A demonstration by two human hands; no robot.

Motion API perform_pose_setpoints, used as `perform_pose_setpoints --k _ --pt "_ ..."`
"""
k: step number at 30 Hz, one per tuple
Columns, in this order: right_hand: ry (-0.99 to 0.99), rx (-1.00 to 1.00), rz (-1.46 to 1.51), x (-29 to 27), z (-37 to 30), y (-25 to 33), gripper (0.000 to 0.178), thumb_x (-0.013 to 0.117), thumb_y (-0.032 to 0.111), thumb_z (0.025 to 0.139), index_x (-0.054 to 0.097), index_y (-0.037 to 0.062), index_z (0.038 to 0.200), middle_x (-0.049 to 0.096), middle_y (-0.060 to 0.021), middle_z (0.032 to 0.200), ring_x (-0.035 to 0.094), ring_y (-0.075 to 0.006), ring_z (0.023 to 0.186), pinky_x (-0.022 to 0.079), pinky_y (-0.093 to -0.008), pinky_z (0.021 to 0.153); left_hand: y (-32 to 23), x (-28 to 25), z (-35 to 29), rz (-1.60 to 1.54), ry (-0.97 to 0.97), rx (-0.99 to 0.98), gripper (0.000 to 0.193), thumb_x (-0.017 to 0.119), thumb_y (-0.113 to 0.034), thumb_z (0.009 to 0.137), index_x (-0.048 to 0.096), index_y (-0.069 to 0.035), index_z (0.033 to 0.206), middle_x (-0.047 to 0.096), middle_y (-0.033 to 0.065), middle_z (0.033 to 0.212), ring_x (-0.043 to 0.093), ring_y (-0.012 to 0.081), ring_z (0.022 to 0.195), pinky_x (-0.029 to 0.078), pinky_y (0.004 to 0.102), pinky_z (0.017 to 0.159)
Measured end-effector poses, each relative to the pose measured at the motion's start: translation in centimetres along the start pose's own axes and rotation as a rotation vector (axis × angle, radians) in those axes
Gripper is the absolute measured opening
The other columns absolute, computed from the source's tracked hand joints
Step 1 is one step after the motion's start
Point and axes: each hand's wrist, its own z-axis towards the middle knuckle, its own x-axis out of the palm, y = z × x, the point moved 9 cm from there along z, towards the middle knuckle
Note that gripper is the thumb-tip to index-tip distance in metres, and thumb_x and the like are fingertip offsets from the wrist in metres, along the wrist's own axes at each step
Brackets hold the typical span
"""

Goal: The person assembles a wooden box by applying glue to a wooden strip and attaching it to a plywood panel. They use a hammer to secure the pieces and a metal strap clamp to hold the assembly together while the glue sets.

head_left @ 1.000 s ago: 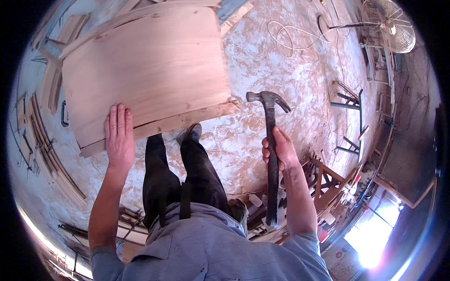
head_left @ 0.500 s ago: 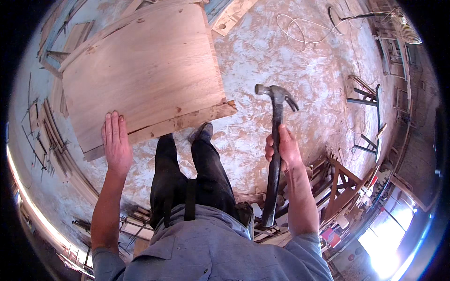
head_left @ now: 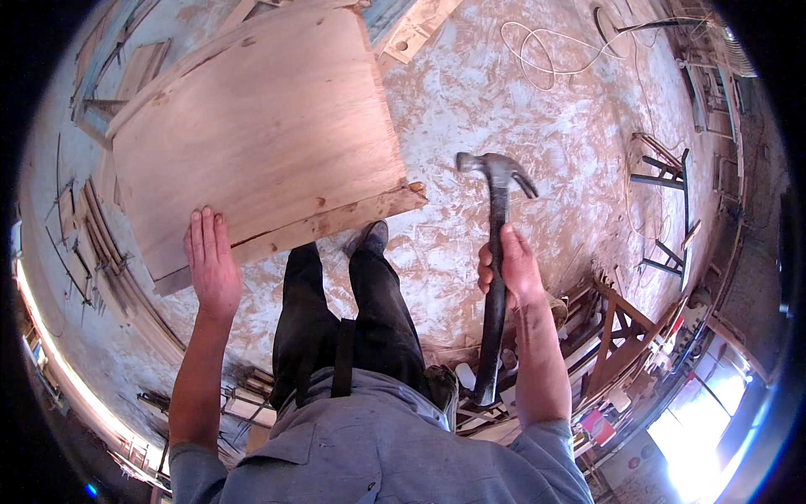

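Observation:
A broad wooden panel (head_left: 269, 126) with a rough right edge lies in front of me, left of centre. Along its near edge runs a narrow wooden strip (head_left: 336, 217). My left hand (head_left: 213, 265) rests flat on the panel's near left part, fingers stretched out and close together. To the right, my right hand (head_left: 514, 273) is wrapped round the dark handle of a claw hammer (head_left: 497, 202). The hammer stands head up in the air, apart from the panel, its striking face to the left and its claw to the right.
Long wooden strips (head_left: 113, 244) lie at the left. A board with a hole (head_left: 411, 38) sits beyond the panel. A pale cable (head_left: 537, 50) loops over the floor at the far right, near a dark metal frame (head_left: 684, 210). Brown wooden framing (head_left: 617, 336) is piled at the near right.
The view has shifted very slightly. My left hand stays on the panel, and my right hand holds the hammer in nearly the same place.

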Motion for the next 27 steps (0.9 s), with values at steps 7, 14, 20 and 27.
perform_pose_setpoints --k 7,14,20,27 --pt "0.051 0.024 -0.056 1.7 -0.2 -0.1 0.034 0.050 0.043 0.097 0.045 0.0096 0.100 0.054 -0.0047 0.065 0.052 -0.0142 0.044 0.044 -0.0301 0.037 0.3 0.3 -0.2 0.011 0.008 -0.012 0.068 0.049 0.007 0.076 0.034 0.002 0.142 0.028 0.0179 0.152 0.023 0.0353 0.142 0.018 0.0513 0.114" --pt "0.114 0.000 -0.236 2.8 -0.4 0.2 0.033 0.049 0.041 0.098 0.047 0.0081 0.103 0.052 -0.0046 0.064 0.051 -0.0136 0.044 0.044 -0.0287 0.037 -0.2 -0.3 0.4 0.042 -0.012 -0.037 0.053 0.049 0.006 0.083 0.042 0.004 0.136 0.036 0.0191 0.147 0.033 0.0360 0.137 0.027 0.0512 0.111" --pt "0.036 0.006 -0.103 1.1 0.4 0.3 0.033 0.049 0.042 0.098 0.045 0.0095 0.098 0.052 -0.0037 0.063 0.051 -0.0136 0.044 0.044 -0.0295 0.036 -0.4 -0.4 0.3 0.054 -0.026 -0.025 0.052 0.048 0.005 0.084 0.041 0.005 0.136 0.037 0.0187 0.147 0.034 0.0361 0.137 0.029 0.0513 0.110" --pt "0.100 -0.021 -0.219 2.9 0.2 0.3 0.036 0.046 0.043 0.098 0.045 0.0069 0.097 0.051 -0.0049 0.062 0.050 -0.0162 0.041 0.044 -0.0305 0.036 -0.5 -0.2 0.5 0.041 -0.036 -0.052 0.051 0.047 0.002 0.085 0.043 0.004 0.135 0.038 0.0186 0.146 0.034 0.0355 0.137 0.028 0.0516 0.110"
